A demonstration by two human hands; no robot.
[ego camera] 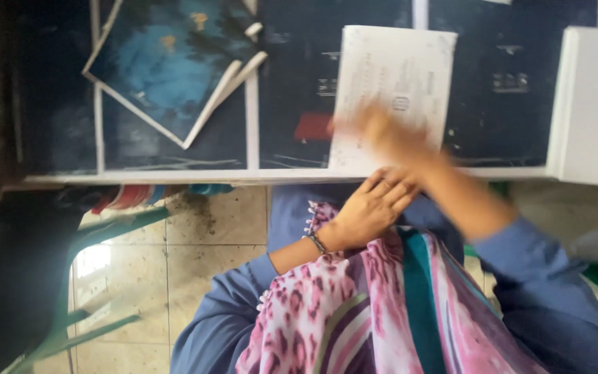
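Note:
A white printed sheet of paper point(392, 76) lies on the dark table point(292, 104) in front of me. My right hand point(382, 135) is blurred with motion and rests on the lower part of the sheet. Whether it grips the paper I cannot tell. My left hand point(372, 208) sits at the table's near edge, fingers curled loosely, with a bracelet on the wrist and nothing visible in it. Both arms wear blue sleeves. A pink patterned scarf point(375, 305) hangs over my front.
A blue and black sheet with white borders point(167, 62) lies tilted on the table's left. A white box or stack point(593, 104) stands at the right. A red patch point(313, 127) shows beside the paper. Tiled floor point(174, 263) and a dark chair point(15, 277) lie below left.

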